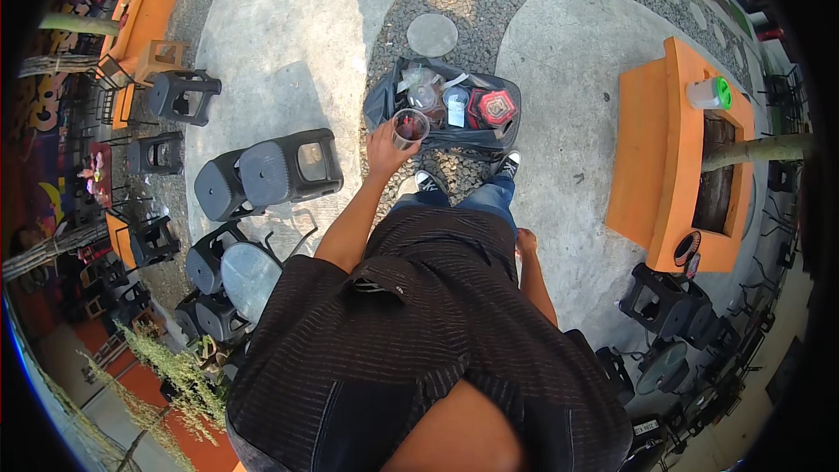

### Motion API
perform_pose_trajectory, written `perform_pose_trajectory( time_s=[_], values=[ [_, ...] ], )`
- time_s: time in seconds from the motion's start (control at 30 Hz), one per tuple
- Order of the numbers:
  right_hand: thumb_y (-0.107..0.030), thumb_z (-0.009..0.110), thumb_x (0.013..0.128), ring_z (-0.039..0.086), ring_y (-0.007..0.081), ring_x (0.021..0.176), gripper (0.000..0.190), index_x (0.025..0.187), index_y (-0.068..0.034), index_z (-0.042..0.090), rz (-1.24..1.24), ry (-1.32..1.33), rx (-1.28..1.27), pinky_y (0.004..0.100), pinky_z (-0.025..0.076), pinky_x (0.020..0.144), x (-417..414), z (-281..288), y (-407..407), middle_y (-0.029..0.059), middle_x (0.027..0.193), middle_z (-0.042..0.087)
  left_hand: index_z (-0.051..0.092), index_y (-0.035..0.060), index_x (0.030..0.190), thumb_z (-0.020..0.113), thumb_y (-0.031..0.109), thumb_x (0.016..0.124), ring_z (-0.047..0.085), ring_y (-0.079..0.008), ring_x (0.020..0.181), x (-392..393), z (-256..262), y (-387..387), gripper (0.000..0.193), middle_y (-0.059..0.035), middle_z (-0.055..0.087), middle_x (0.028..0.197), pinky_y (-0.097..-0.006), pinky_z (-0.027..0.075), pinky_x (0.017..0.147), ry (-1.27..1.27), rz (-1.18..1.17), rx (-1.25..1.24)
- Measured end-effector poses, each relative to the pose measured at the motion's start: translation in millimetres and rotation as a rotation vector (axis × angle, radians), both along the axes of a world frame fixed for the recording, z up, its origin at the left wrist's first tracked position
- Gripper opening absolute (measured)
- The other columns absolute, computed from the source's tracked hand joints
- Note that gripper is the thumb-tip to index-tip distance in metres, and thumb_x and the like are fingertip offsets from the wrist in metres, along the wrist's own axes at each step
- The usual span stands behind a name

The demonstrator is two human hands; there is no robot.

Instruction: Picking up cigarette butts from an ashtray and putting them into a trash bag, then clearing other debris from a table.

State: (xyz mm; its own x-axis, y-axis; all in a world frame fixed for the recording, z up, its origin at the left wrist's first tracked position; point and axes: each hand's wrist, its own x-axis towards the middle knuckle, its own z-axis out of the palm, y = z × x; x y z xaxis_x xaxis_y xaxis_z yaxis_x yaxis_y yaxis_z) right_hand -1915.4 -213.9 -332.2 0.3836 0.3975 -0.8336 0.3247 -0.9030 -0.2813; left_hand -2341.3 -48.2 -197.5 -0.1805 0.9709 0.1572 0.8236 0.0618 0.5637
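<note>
My left hand (388,149) holds a clear plastic cup (411,129) with a little dark reddish liquid or residue in it. The cup is over the near left edge of a bin lined with a black plastic bag (380,101), which stands before my feet. Inside the bin lie clear plastic cups (421,93), another cup or lid with a pale paper (456,111) and a red hexagonal package (496,109). Low beside my right thigh hangs my right hand (526,240); its fingers look curled, and whether it holds anything is unclear.
Black plastic stools (272,170) and a round table (251,278) stand at the left. An orange planter bench (639,144) at the right surrounds a tree trunk (754,152) and carries a green-lidded container (709,93). Round stepping stones (432,35) lie in gravel beyond the bin.
</note>
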Motion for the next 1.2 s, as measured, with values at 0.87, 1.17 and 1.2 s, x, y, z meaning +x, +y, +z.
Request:
perform_pose_trajectory(
  time_s=[0.87,1.17,1.2],
  values=[
    [-0.029,0.061,0.08,0.065,0.0207,0.081,0.032,0.108,-0.014,0.069,-0.035,0.051,0.062,0.0384,0.06,0.06,1.1,8.9,23.9,0.0069,0.09,0.066,0.06,0.0049,0.111,0.075,0.052,0.058,0.059,-0.0298,0.097,-25.8,-3.4,20.4,0.072,-0.0118,0.061,0.097,-0.0439,0.042,0.085,0.262,0.057,-0.238],
    [-0.029,0.061,0.08,0.063,0.0175,0.078,0.034,0.108,-0.011,0.068,-0.033,0.085,0.053,0.038,0.059,0.06,3.1,11.9,27.9,0.0052,0.089,0.067,0.06,0.0047,0.113,0.075,0.051,0.059,0.058,-0.0293,0.099,-20.2,-2.8,26.7,0.073,-0.0113,0.06,0.099,-0.0444,0.041,0.087,0.235,0.043,-0.22],
    [-0.029,0.061,0.081,0.063,0.0174,0.079,0.034,0.109,-0.011,0.068,-0.036,0.089,0.055,0.0383,0.059,0.061,1.6,13.0,29.0,0.0054,0.089,0.066,0.06,0.0048,0.113,0.075,0.052,0.059,0.058,-0.0293,0.099,-20.1,-3.3,28.0,0.073,-0.0112,0.06,0.099,-0.0444,0.041,0.087,0.236,0.044,-0.204]
  ],
)
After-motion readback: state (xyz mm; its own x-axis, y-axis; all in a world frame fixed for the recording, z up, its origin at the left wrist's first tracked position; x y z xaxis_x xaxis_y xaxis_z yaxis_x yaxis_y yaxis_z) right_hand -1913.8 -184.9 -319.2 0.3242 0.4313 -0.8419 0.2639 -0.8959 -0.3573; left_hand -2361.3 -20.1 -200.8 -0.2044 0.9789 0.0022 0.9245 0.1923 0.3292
